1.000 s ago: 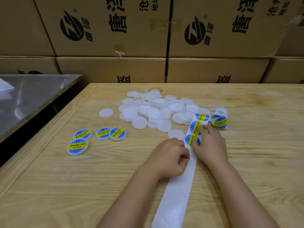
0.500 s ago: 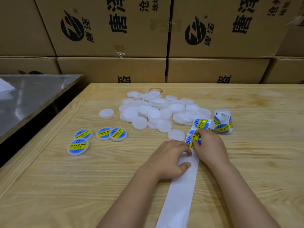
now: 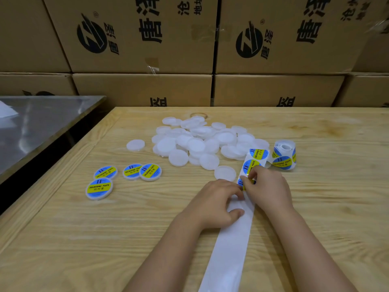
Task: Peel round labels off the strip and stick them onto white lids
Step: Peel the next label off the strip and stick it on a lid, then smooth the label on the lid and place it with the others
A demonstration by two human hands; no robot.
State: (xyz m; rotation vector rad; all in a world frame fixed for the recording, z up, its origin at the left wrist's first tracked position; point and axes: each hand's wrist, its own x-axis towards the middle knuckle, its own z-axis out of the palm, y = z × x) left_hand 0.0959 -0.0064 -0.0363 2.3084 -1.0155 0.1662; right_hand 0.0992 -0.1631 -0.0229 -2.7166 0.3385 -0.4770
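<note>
A white backing strip runs from the table's near edge up to a label roll. Blue and yellow round labels sit on its far part. My left hand presses the bare strip down, thumb and fingers on it. Just right of it, my right hand pinches the edge of the nearest label, which is partly lifted and curled. A pile of plain white lids lies beyond, with one lid close to my hands.
Several labelled lids lie at the left of the wooden table. One loose white lid sits left of the pile. Stacked cardboard boxes stand behind. A steel-topped table borders the left side.
The strip has slid toward me and the roll has rolled slightly. My right hand's fingers moved onto the nearest label and lifted its edge; my left hand shifted to flatten the strip.
</note>
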